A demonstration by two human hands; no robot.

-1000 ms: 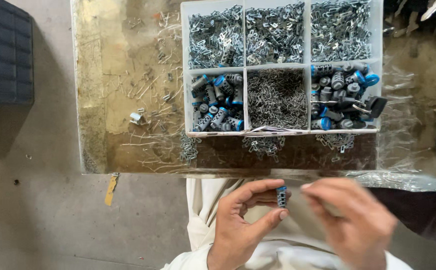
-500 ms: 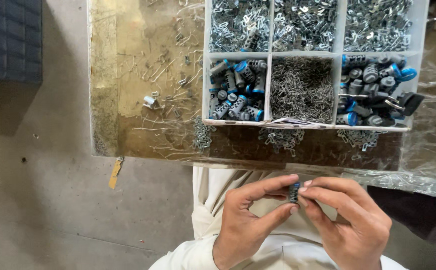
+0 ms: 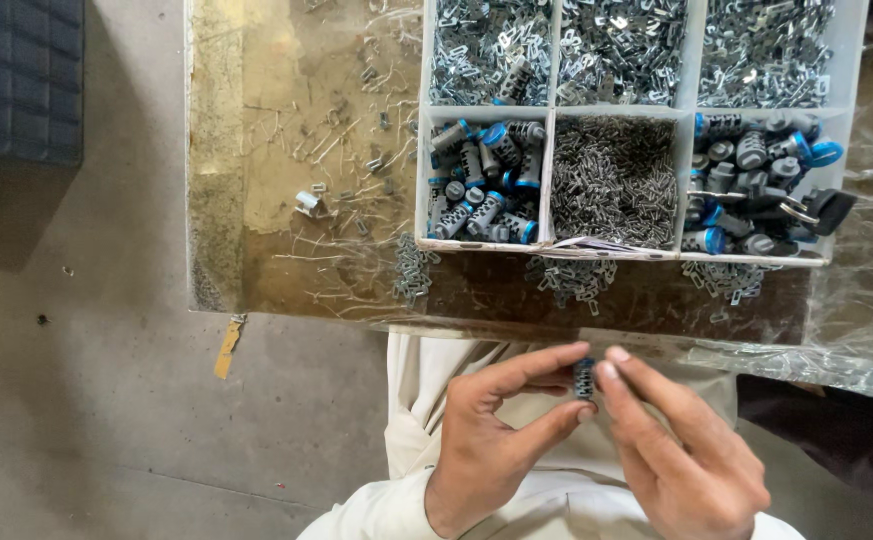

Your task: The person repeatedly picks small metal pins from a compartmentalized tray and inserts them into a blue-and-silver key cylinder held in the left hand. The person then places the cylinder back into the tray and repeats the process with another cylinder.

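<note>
Pinching small grey lock cylinder (image 3: pixel 584 378), long axis upright, left hand (image 3: pixel 491 440) grip clamped, right hand (image 3: pixel 681 450) fingertips touching

A white tray (image 3: pixel 549 170) with six compartments sits at one o'clock on a worn brown table (image 3: pixel 286 200). Its three far compartments hold shiny metal clips (image 3: pixel 491 45). In the near row, the left and right ones hold blue-tipped cylinders (image 3: pixel 481 180), and the middle one holds small springs (image 3: pixel 611 180). A black key (image 3: pixel 826 210) lies at three o'clock in the right one. Loose clips (image 3: pixel 411 270) lie scattered on the table near the tray's front edge. A dark quilted cushion (image 3: pixel 16 80) sits at ten o'clock on the grey floor (image 3: pixel 106 420).
</note>
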